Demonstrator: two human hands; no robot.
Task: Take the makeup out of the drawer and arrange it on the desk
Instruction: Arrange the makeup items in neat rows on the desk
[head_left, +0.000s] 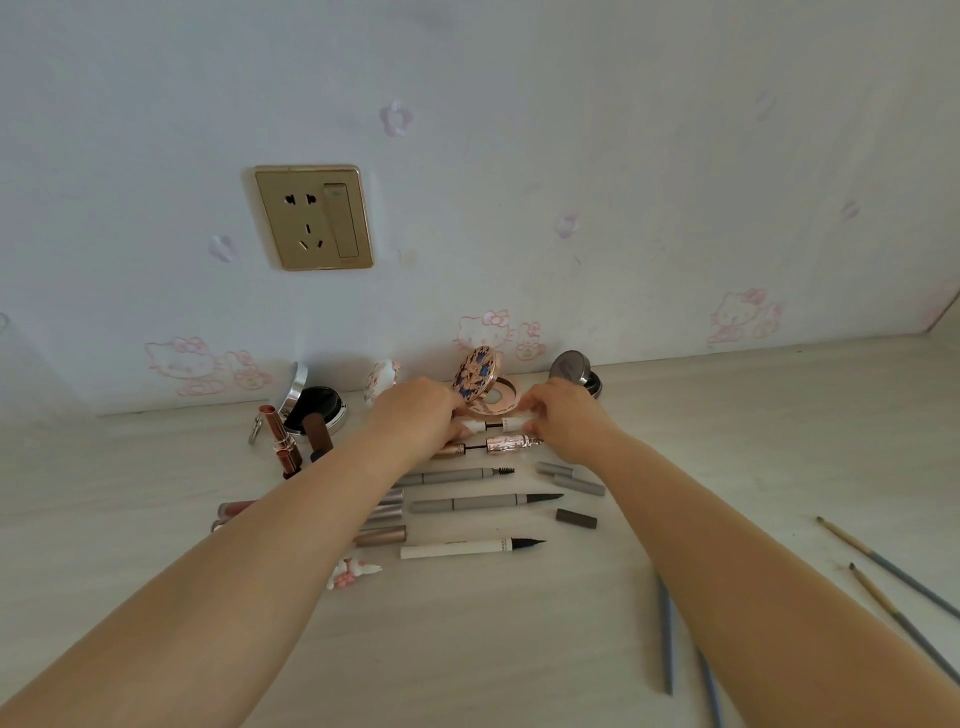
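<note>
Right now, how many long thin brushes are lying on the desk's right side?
4: two wooden-tipped grey brushes far right, two blue-grey brushes partly hidden by the right forearm. More may be hidden.

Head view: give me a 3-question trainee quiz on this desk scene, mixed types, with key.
1. True or false: the flowered compact by the wall stands open.
2. What do both hands hold? A) white tube B) lipstick C) brush
3. Fill in: the white pen lies nearest the ___ edge of the desk among the pens.

Key: 1 true; 2 A, left hand and right hand each pinch an end of the white tube; 3 front.
</note>
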